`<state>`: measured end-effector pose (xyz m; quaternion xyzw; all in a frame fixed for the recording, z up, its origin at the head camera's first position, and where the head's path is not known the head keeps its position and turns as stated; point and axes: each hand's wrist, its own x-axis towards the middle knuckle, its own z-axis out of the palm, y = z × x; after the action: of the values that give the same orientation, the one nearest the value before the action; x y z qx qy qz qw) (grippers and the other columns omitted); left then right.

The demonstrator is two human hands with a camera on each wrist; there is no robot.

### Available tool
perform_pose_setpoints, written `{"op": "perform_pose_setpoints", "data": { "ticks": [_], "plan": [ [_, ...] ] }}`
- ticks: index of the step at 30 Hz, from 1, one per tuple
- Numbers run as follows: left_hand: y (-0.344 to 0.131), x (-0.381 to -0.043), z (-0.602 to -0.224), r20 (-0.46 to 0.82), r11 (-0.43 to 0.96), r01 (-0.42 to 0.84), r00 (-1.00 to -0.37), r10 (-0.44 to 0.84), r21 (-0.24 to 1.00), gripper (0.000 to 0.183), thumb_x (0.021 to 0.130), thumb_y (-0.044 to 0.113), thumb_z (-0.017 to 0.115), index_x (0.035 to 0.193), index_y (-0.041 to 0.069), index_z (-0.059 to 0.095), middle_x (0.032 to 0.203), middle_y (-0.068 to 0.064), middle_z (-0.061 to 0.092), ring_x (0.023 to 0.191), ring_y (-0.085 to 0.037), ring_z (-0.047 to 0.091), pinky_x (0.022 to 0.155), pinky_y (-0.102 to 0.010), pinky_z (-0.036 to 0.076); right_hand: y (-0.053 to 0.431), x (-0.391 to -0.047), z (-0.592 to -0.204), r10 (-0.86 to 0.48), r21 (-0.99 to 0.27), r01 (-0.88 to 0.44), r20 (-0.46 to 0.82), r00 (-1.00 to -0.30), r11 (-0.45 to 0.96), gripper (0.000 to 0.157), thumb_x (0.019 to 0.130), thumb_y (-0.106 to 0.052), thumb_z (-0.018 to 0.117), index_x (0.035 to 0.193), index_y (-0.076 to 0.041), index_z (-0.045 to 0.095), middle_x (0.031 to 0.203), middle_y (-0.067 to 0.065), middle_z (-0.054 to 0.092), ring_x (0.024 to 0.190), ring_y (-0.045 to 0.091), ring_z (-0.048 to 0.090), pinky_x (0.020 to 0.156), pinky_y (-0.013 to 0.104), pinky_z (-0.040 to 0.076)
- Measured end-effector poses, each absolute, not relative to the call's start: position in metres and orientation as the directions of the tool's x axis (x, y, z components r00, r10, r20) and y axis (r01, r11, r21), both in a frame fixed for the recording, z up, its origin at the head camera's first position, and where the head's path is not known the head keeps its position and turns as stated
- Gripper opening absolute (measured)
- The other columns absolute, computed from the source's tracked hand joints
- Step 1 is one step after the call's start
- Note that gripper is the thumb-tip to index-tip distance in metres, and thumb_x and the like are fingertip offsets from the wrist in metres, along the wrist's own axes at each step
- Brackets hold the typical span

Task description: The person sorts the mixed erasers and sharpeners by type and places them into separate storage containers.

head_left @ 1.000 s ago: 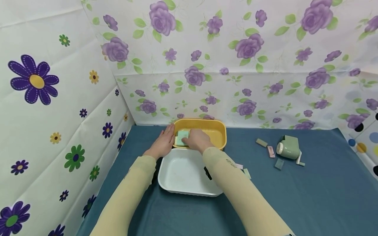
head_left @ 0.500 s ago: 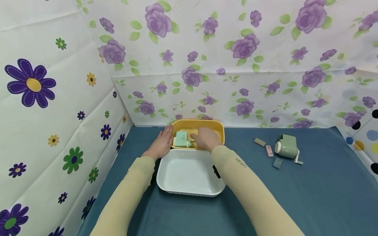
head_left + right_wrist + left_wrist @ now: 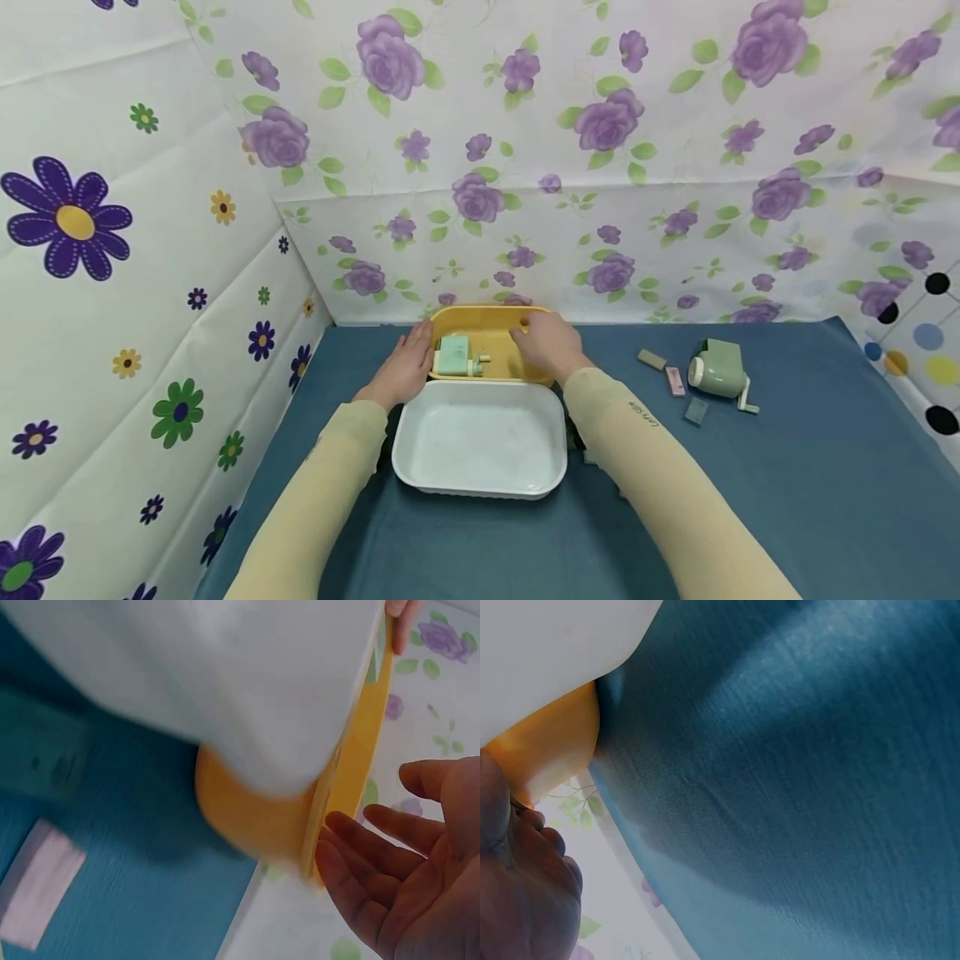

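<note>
A mint hand-crank pencil sharpener lies in the left part of the yellow basin, its crank pointing right. My left hand rests with straight fingers along that basin's left end. At the right end is my right hand, apart from the sharpener. In the right wrist view its fingers are loosely bent beside the yellow rim, and nothing is in the palm. Directly in front of the yellow basin stands a white basin.
To the right sit a sage-green crank sharpener, a tan block, a pink block and a grey-blue block. The right wrist view shows another pale pink block near the white basin. A flowered sheet hangs behind.
My right hand has let go of the mint sharpener and moved right to the yellow basin's right end. The left hand stays at the left end.
</note>
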<state>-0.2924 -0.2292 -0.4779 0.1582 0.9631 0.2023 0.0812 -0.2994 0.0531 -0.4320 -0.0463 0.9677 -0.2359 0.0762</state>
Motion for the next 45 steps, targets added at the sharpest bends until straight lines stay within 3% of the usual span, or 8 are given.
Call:
{"op": "perform_pose_setpoints", "data": {
  "ticks": [5, 8, 19, 25, 30, 41, 43, 45],
  "plan": [
    [-0.231, -0.293, -0.479, -0.091, 0.868, 0.266, -0.939, 0.332, 0.419, 0.061, 0.12, 0.028, 0.026, 0.171, 0.003, 0.004, 0.18, -0.012, 0.001, 0.165, -0.03, 0.001, 0.134, -0.052, 0.003, 0.071, -0.3, -0.429, -0.085, -0.507, -0.025, -0.095, -0.992, 0.862, 0.047, 0.113, -0.039, 0.052, 0.147, -0.01, 0.066, 0.141, 0.012, 0.069, 0.102, 0.027, 0.074, 0.08, 0.045, 0.064],
    [-0.232, -0.293, -0.48, -0.089, 0.87, 0.265, -0.94, 0.33, 0.416, 0.061, 0.12, 0.028, 0.026, 0.171, 0.003, 0.004, 0.18, -0.012, 0.001, 0.165, -0.03, 0.001, 0.134, -0.053, 0.003, 0.081, -0.299, -0.424, -0.077, -0.534, -0.027, -0.07, -0.995, 0.845, 0.045, 0.113, -0.035, 0.052, 0.145, -0.008, 0.068, 0.135, 0.013, 0.072, 0.097, 0.026, 0.073, 0.078, 0.043, 0.064],
    [-0.235, -0.293, -0.482, -0.1, 0.873, 0.264, -0.938, 0.331, 0.41, 0.062, 0.12, 0.028, 0.025, 0.171, 0.002, 0.002, 0.18, -0.013, 0.0, 0.165, -0.03, 0.0, 0.134, -0.053, 0.003, 0.13, -0.297, -0.429, -0.033, -0.458, -0.039, 0.022, -0.999, 0.888, 0.045, 0.112, -0.032, 0.049, 0.145, -0.008, 0.067, 0.134, 0.017, 0.071, 0.107, 0.037, 0.072, 0.08, 0.054, 0.064],
    [-0.237, -0.291, -0.481, -0.099, 0.874, 0.261, -0.94, 0.327, 0.41, 0.062, 0.12, 0.027, 0.027, 0.171, 0.001, 0.003, 0.18, -0.015, 0.001, 0.165, -0.031, 0.0, 0.134, -0.054, 0.003, 0.178, -0.294, -0.449, 0.025, -0.422, -0.028, 0.121, -0.992, 0.906, 0.042, 0.112, -0.027, 0.049, 0.141, -0.007, 0.07, 0.129, 0.021, 0.073, 0.092, 0.038, 0.074, 0.068, 0.058, 0.061],
    [-0.238, -0.29, -0.481, -0.097, 0.876, 0.264, -0.939, 0.328, 0.404, 0.062, 0.12, 0.026, 0.027, 0.171, 0.0, 0.003, 0.179, -0.016, 0.002, 0.165, -0.032, 0.0, 0.134, -0.054, 0.002, 0.215, -0.289, -0.455, 0.075, -0.402, 0.014, 0.135, -0.988, 0.916, 0.042, 0.112, -0.025, 0.047, 0.141, -0.004, 0.069, 0.125, 0.026, 0.073, 0.091, 0.042, 0.072, 0.068, 0.061, 0.06],
    [-0.233, -0.292, -0.479, -0.094, 0.868, 0.267, -0.938, 0.334, 0.419, 0.062, 0.12, 0.027, 0.027, 0.171, 0.002, 0.003, 0.18, -0.014, 0.002, 0.165, -0.03, 0.0, 0.134, -0.053, 0.003, 0.274, -0.272, -0.461, 0.136, -0.353, 0.101, 0.075, -0.988, 0.93, 0.048, 0.111, -0.022, 0.044, 0.15, 0.002, 0.058, 0.122, 0.032, 0.068, 0.062, 0.033, 0.059, 0.047, 0.045, 0.046],
    [-0.231, -0.293, -0.479, -0.098, 0.868, 0.268, -0.937, 0.336, 0.418, 0.062, 0.12, 0.028, 0.027, 0.171, 0.002, 0.003, 0.18, -0.014, 0.001, 0.165, -0.031, 0.0, 0.134, -0.052, 0.002, 0.284, -0.269, -0.464, 0.152, -0.338, 0.117, 0.079, -0.985, 0.934, 0.05, 0.111, -0.024, 0.044, 0.151, 0.003, 0.056, 0.123, 0.033, 0.067, 0.069, 0.039, 0.062, 0.052, 0.052, 0.05],
    [-0.23, -0.293, -0.479, -0.101, 0.869, 0.27, -0.935, 0.339, 0.415, 0.062, 0.12, 0.028, 0.027, 0.171, 0.002, 0.003, 0.18, -0.013, 0.001, 0.165, -0.031, 0.0, 0.134, -0.052, 0.002, 0.295, -0.267, -0.467, 0.168, -0.321, 0.134, 0.081, -0.982, 0.938, 0.053, 0.111, -0.027, 0.045, 0.153, 0.004, 0.053, 0.131, 0.034, 0.064, 0.088, 0.049, 0.064, 0.066, 0.063, 0.054]
  ]
}}
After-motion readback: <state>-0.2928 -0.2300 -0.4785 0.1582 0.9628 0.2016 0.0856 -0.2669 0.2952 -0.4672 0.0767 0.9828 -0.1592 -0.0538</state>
